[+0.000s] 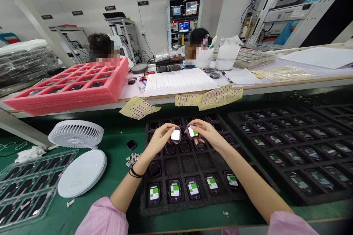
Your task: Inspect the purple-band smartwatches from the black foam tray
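Observation:
My left hand (161,138) pinches a small watch body (175,134) with a glaring white screen. My right hand (206,132) holds a second watch body (192,132) whose screen shows a green label. Both hands hover close together over the far half of a black foam tray (143,191). The tray's near row carries several watch bodies (174,190) with green-labelled screens; its middle cells hold dark ones or nothing.
A larger black tray (292,194) of watch bodies lies to the right. Left on the green mat stand a small white fan (76,134), a white disc (82,172) and clear plastic trays (26,187). A pink foam tray (66,99), papers and two seated people are behind the shelf.

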Demonstrator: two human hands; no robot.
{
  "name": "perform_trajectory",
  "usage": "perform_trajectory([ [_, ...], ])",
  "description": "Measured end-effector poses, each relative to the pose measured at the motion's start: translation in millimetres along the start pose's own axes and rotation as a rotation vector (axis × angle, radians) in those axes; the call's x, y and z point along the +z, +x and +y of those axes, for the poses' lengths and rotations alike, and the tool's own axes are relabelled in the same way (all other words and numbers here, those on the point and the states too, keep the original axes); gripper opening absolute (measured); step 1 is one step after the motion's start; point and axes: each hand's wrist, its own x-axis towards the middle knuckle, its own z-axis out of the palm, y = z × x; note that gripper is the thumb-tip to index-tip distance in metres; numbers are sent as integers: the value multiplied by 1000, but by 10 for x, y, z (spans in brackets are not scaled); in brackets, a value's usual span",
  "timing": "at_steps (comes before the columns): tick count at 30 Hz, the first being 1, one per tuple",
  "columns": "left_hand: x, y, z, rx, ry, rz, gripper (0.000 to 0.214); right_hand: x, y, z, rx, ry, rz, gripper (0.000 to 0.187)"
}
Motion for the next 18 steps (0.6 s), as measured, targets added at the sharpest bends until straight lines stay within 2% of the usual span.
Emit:
perform_trajectory([
  [10,-14,-57,48,-13,-32,-98,45,-44,-9,-2,-32,-23,-55,43],
  [13,-17,-59,56,-12,-12,-78,46,-31,-5,-9,-30,-19,-36,43],
  [18,-6,-32,35,-28,3,-9,33,9,-2,-12,-10,-1,56,32],
])
